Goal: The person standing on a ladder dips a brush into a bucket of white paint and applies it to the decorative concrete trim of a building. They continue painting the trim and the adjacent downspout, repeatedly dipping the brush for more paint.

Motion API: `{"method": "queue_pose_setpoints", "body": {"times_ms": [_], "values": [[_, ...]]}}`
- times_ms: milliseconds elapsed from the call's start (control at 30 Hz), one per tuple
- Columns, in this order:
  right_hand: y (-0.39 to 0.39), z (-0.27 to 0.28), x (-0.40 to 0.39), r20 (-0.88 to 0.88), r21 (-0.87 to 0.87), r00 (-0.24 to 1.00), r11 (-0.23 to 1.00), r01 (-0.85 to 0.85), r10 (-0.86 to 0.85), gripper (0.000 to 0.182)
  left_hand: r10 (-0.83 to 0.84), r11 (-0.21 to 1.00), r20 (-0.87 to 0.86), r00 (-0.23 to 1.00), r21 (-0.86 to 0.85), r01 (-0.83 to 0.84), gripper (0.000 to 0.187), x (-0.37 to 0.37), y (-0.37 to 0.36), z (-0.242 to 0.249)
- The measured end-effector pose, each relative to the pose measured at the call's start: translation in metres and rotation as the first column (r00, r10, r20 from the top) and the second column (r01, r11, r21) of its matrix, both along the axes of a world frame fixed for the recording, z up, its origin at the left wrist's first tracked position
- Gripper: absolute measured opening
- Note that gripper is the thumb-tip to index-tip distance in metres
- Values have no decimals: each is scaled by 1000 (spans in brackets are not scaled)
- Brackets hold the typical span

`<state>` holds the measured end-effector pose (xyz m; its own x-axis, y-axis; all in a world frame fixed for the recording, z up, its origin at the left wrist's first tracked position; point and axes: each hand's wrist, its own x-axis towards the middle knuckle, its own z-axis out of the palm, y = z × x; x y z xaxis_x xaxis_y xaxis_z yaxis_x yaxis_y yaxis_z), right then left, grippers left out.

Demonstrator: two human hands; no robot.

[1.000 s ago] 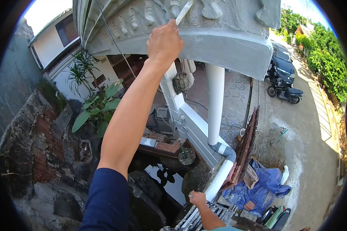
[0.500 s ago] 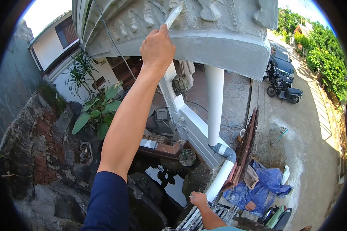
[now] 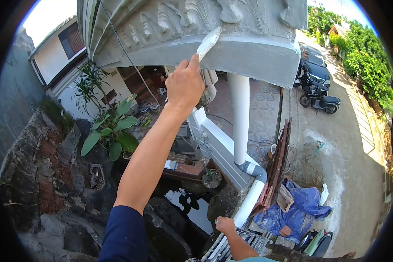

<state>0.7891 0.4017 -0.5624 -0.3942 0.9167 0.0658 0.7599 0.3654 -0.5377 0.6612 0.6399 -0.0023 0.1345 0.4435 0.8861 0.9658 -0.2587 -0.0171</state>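
Observation:
My left hand (image 3: 185, 85), at the end of a navy sleeve, is closed around a whitish paintbrush (image 3: 209, 42), with the index finger along it. The brush tip meets the lower edge of the raised relief (image 3: 170, 17), just above the smooth grey ledge (image 3: 174, 54). Far lower down, my right hand (image 3: 225, 225) is closed near the white pipe (image 3: 248, 205) and above a slatted, paint-stained surface (image 3: 244, 241). I cannot tell what its curled fingers hold.
Below lie a dark pond (image 3: 190, 207), rough rockwork (image 3: 52, 174) and a leafy plant (image 3: 113, 131). A white downpipe (image 3: 240, 122) stands beneath the ledge. To the right are a crumpled blue tarp (image 3: 301, 203), a scooter (image 3: 323, 102) and a car (image 3: 314, 65) on the lane.
My left hand and the paintbrush have come down and slightly right, from the relief to where it meets the ledge. The view has shifted a little. My right hand stays in place.

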Motion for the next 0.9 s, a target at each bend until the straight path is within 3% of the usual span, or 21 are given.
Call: {"method": "queue_pose_setpoints", "body": {"times_ms": [167,300,467,567,767,900], "values": [[1,-14,-1,-27,3,1000,1000,-6,6,21,-76,986,42,996,149,69,36,7,-22,28],[0,-9,1,-10,-37,1000,999,-7,7,21,-217,904,-59,974,365,223,34,47,-32,69],[-1,-17,0,15,-83,1000,996,-16,18,22,-160,958,-53,986,233,167,31,89,-14,77],[1,-2,1,56,-144,998,989,-27,36,25,-146,970,16,989,200,140,31,88,-4,60],[1,0,1,76,-150,996,988,-40,52,25,-198,980,-21,980,19,198,33,77,-18,13],[1,7,2,80,-147,995,988,-44,56,25,-240,969,22,970,73,238,35,68,-30,18]]}}
